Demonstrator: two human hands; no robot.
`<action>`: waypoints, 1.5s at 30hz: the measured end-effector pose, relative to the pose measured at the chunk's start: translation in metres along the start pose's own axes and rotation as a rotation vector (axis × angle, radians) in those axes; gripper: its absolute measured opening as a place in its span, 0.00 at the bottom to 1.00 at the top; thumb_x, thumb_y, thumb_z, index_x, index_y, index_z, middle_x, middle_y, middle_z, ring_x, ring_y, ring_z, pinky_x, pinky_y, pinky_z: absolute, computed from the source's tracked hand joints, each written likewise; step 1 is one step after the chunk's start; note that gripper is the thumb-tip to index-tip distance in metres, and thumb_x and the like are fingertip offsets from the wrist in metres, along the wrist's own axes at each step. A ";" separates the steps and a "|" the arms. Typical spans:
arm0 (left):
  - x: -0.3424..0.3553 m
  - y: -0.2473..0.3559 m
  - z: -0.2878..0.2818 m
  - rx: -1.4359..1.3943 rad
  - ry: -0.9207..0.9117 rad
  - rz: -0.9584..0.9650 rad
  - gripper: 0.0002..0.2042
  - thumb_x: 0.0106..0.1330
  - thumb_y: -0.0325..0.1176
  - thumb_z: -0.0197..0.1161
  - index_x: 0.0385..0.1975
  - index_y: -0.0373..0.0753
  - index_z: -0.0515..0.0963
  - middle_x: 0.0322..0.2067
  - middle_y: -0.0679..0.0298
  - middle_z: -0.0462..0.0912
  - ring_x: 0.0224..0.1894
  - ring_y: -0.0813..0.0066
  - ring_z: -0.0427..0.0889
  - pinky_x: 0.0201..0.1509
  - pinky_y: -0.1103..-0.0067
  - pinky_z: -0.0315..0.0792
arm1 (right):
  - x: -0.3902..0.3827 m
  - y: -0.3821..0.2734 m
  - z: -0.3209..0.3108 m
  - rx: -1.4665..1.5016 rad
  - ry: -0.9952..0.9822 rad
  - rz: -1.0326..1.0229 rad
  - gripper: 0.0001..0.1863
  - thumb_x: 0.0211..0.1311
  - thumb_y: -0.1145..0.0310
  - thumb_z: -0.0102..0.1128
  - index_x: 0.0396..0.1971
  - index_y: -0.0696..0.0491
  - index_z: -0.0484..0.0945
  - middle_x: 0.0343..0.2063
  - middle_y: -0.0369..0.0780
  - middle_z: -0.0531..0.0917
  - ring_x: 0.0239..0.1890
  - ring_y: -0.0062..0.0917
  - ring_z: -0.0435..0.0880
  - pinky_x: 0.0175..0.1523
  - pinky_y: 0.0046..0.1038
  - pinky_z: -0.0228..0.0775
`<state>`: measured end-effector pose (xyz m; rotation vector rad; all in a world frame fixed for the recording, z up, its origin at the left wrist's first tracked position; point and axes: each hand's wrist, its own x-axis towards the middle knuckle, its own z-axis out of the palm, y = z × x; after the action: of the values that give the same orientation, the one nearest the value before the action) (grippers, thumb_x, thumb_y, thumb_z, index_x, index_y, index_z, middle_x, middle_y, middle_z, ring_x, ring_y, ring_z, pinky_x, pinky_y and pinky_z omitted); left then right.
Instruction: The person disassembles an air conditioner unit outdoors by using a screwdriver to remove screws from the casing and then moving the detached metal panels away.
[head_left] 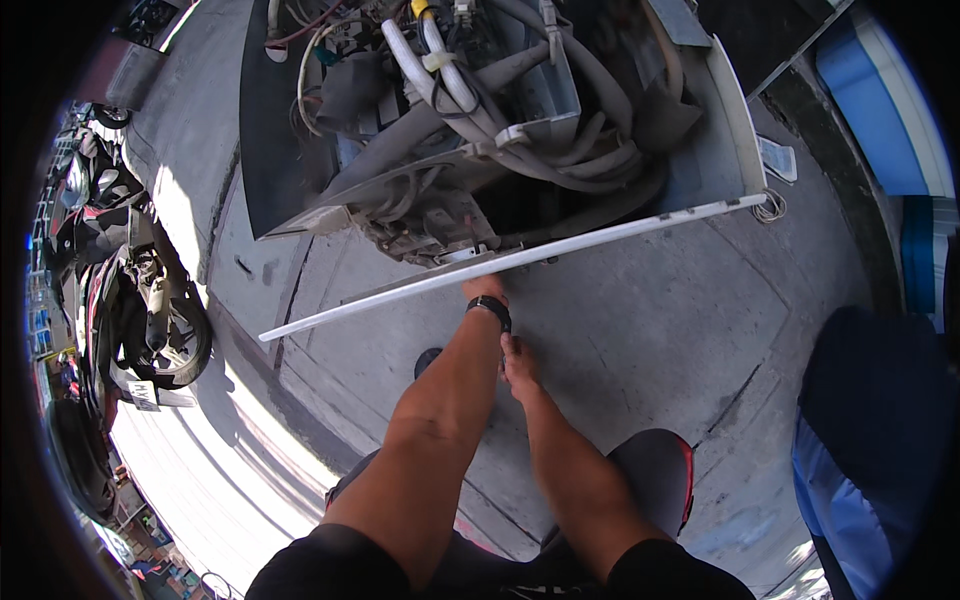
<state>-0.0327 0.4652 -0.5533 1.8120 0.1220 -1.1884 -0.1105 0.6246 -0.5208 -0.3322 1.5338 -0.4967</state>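
A large open metal housing point(730, 130) is in front of me, packed with grey hoses point(590, 175), two white-sleeved hoses point(405, 55), wiring and dusty parts. A white-edged panel point(600, 240) runs slantwise along its near side. My left hand point(484, 287) reaches to the panel's edge below a metal fitting point(470, 254); its fingers are hidden there. A black wristband point(491, 308) sits on the left wrist. Just nearer to me, beside that wrist, my right hand point(518, 366) is closed with its fingers bent; whatever it may hold is not visible.
On the left a motorcycle point(155, 300) is parked by the sunlit pavement. A person in blue clothing point(860, 450) is close on my right. A coil of thin wire point(768, 207) hangs at the panel's right end. Blue and white panels point(885, 100) stand at the far right.
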 end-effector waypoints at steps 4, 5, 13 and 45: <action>0.021 -0.014 -0.017 -0.072 0.002 0.094 0.12 0.65 0.31 0.65 0.45 0.32 0.78 0.38 0.62 0.84 0.37 0.73 0.83 0.43 0.80 0.75 | -0.008 0.001 0.049 -0.418 0.475 -0.269 0.24 0.66 0.48 0.54 0.43 0.57 0.74 0.33 0.50 0.80 0.37 0.50 0.80 0.45 0.44 0.71; 0.019 -0.016 -0.015 -0.090 -0.011 0.100 0.12 0.65 0.31 0.65 0.44 0.33 0.78 0.38 0.62 0.84 0.36 0.73 0.83 0.43 0.79 0.75 | -0.007 0.002 0.048 -0.465 0.575 -0.274 0.24 0.66 0.48 0.54 0.43 0.57 0.74 0.34 0.52 0.80 0.39 0.53 0.79 0.47 0.45 0.70; -0.013 0.003 0.013 0.089 0.090 -0.145 0.08 0.65 0.28 0.63 0.41 0.33 0.78 0.34 0.62 0.83 0.31 0.75 0.81 0.36 0.80 0.73 | -0.018 -0.006 -0.025 0.467 -0.193 0.110 0.27 0.60 0.39 0.59 0.39 0.51 0.77 0.30 0.33 0.79 0.24 0.16 0.75 0.25 0.19 0.62; 0.024 -0.006 -0.009 -0.062 -0.117 -0.044 0.10 0.71 0.35 0.56 0.40 0.35 0.79 0.28 0.65 0.80 0.28 0.75 0.76 0.34 0.78 0.70 | 0.004 0.010 0.013 -0.030 0.047 -0.211 0.30 0.57 0.33 0.57 0.29 0.50 0.74 0.15 0.30 0.72 0.15 0.18 0.70 0.19 0.23 0.59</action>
<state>-0.0170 0.4655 -0.5746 1.6896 0.1301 -1.3051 -0.0971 0.6300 -0.5293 -0.5124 1.5613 -0.6511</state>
